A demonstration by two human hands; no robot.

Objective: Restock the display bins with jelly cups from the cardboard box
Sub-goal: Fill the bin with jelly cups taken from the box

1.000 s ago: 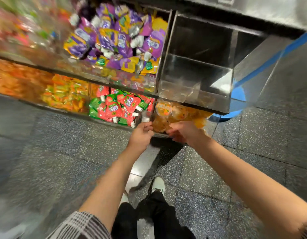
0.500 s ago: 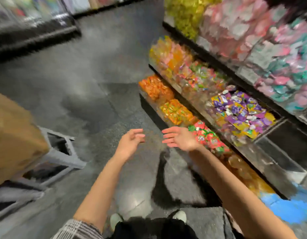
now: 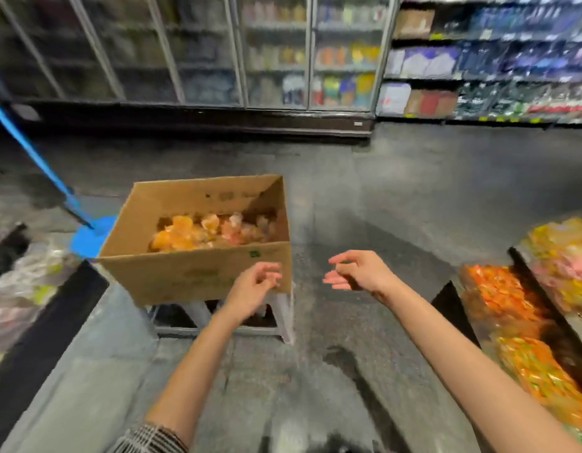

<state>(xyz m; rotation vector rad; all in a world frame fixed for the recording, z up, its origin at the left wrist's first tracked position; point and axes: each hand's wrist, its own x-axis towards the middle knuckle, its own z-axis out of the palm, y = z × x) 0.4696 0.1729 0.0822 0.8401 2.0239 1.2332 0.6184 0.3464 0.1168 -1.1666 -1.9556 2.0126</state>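
Observation:
An open cardboard box (image 3: 198,273) stands on a white plastic stool (image 3: 283,315) in the aisle. Inside lie several orange and pink jelly cups (image 3: 211,230). My left hand (image 3: 253,287) hovers in front of the box's near right corner, fingers loosely curled and holding nothing. My right hand (image 3: 356,271) is just right of the box, also empty with relaxed fingers. Display bins (image 3: 498,292) with orange and yellow packets run along the right edge.
A blue dustpan with a long handle (image 3: 90,238) lies on the floor left of the box. Bagged goods (image 3: 24,282) sit on a low shelf at the left. Glass-door coolers (image 3: 276,53) and stocked shelves (image 3: 489,60) line the far wall across the grey floor.
The view has swung from the display bins round to the cardboard box. Both hands left the bin of jelly cups and now reach empty toward the box.

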